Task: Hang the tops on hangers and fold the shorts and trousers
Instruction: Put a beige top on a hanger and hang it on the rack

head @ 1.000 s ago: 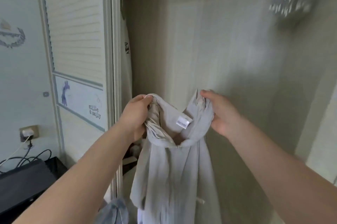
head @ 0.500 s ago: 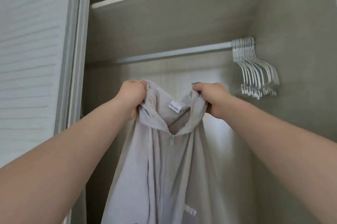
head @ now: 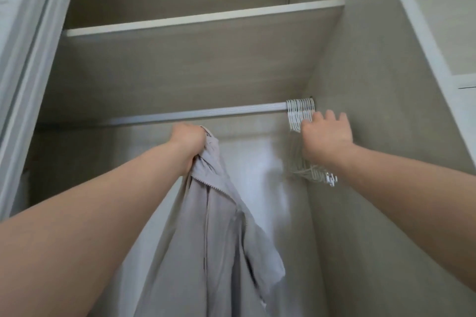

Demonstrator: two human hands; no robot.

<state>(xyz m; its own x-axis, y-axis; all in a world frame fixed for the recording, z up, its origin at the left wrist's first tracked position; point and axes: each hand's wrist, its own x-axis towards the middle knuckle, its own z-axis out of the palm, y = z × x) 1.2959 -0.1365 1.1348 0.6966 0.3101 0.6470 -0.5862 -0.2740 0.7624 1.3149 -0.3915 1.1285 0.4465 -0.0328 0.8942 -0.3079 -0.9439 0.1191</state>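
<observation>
A pale wardrobe (head: pixel 365 187) stands open, with a shelf (head: pixel 203 20) above a metal rail (head: pixel 195 113) that runs across it. Just under the middle of the rail, the left grip (head: pixel 188 140) is clenched round the bunched collar of a grey zip jacket (head: pixel 219 226), which hangs limp below the rail and out of view at the bottom. At the rail's right end a tight bunch of white hangers (head: pixel 300 110) is hooked on. The right grip (head: pixel 325 136) lies against them with its fingers spread, not plainly closed on any one. The jacket looks thin, soft and light, so one grip should carry it easily, but it will sag and fold wherever it is unsupported. The collar and shoulder seams are probably the best places to take hold. The hangers look slim, stiff and liable to tangle, so one is best taken by the neck.
</observation>
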